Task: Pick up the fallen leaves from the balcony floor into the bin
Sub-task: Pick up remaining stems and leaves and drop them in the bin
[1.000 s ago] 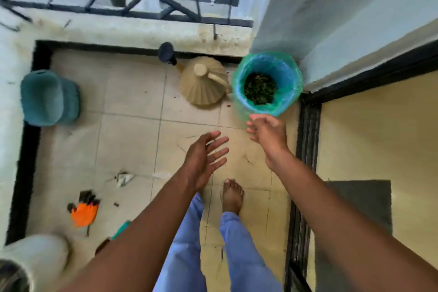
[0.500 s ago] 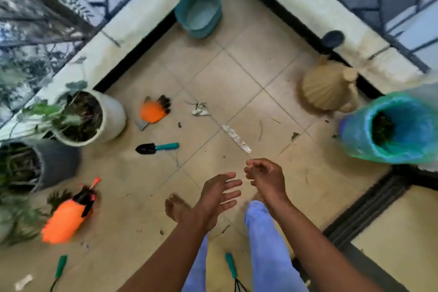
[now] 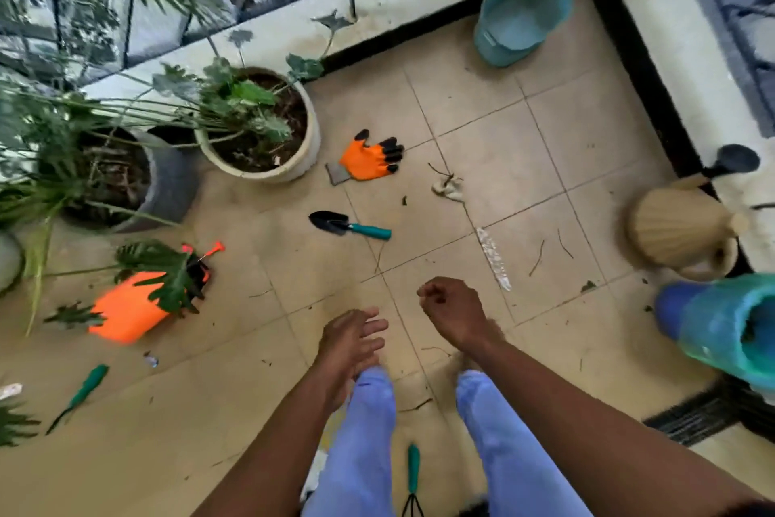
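Note:
The blue bin (image 3: 687, 319) with a green liner stands at the right edge, dark leaf bits inside it. On the tiles lie a pale dried leaf (image 3: 448, 188), a long pale strip (image 3: 494, 259), a small dark leaf (image 3: 588, 286) and thin twigs (image 3: 537, 263). My left hand (image 3: 352, 342) hovers above my knee with fingers straight and spread, holding nothing. My right hand (image 3: 453, 309) is beside it with fingers curled in, and nothing shows in its grip. Both hands are well left of the bin.
Two potted plants (image 3: 258, 126) stand at the left wall beside an orange sprayer (image 3: 130, 309). An orange glove (image 3: 369, 158), a trowel (image 3: 350, 225), a hand rake (image 3: 413, 474), a teal basin (image 3: 522, 15) and a beige watering can (image 3: 681, 233) lie around on the floor.
My view has swung left from the bin to the open floor and plants. My right hand has come back from over the bin and curled; the left stays open.

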Available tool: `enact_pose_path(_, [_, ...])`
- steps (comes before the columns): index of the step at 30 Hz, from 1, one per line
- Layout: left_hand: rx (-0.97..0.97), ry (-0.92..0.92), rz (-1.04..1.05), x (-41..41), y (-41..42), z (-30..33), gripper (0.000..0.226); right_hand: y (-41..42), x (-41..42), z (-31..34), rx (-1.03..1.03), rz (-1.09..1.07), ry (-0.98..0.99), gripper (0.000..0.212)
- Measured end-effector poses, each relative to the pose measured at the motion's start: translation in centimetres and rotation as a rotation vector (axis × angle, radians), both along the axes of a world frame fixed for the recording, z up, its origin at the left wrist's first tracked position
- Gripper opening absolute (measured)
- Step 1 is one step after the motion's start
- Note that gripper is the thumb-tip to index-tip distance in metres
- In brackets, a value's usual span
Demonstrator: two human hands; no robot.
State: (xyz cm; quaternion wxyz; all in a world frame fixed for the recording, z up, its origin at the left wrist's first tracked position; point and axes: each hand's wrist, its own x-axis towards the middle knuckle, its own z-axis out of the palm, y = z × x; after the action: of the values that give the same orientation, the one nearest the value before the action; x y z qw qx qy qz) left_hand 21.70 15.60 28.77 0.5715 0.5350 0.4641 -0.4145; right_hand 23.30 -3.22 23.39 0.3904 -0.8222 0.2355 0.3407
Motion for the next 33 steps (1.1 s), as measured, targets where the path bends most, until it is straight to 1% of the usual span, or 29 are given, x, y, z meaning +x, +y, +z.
enact_pose_path(2, [-0.001,-0.002,0.014,0.2,1.7,-1.3,0.030,0.6,0.7,-1.6,-0.055,0.100,0.013,0.016])
enact_pose_path(5, [0.000,0.007,0.038,0.5,2.4,-3.3,0.029,-0.2,2.5,-4.1,-0.177,0.230,0.026,0.027])
enact_pose_path(7, [-0.004,0.010,0.035,0.8,2.0,-5.0,0.028,-1.4,4.2,-6.1,-0.225,0.306,-0.007,0.027])
enact_pose_path(12, [0.035,0.026,0.011,2.4,0.4,-11.0,0.026,-5.4,9.7,-12.6,-0.286,0.346,-0.138,0.037])
enact_pose_path(15, [0.034,0.030,0.016,3.4,-0.9,-15.2,0.029,-7.3,13.6,-17.6,-0.337,0.371,-0.161,0.044])
enact_pose_path(17, [0.024,0.045,0.012,4.0,-1.8,-18.3,0.030,-8.4,16.0,-21.2,-0.355,0.428,-0.142,0.048])
enact_pose_path(19, [0.005,0.079,0.016,4.5,-2.9,-21.6,0.030,-9.2,18.0,-24.7,-0.384,0.491,-0.071,0.052])
enact_pose_path(22, [-0.027,0.120,0.054,5.2,-4.6,-25.5,0.030,-9.8,20.2,-28.6,-0.390,0.524,-0.034,0.057])
enact_pose_path(24, [-0.042,0.136,0.084,5.4,-5.5,-27.2,0.030,-10.0,21.1,-30.8,-0.431,0.526,-0.045,0.055])
enact_pose_path(28, [-0.064,0.124,0.100,5.0,-6.8,-28.8,0.029,-10.3,21.5,-33.9,-0.526,0.512,-0.096,0.039])
enact_pose_path(30, [-0.076,0.125,0.125,4.7,-6.9,-29.2,0.029,-10.6,21.5,-34.9,-0.525,0.472,-0.116,0.028])
enact_pose_path(33, [-0.085,0.131,0.172,4.3,-6.6,-29.4,0.029,-10.5,21.1,-34.8,-0.479,0.357,-0.123,0.016])
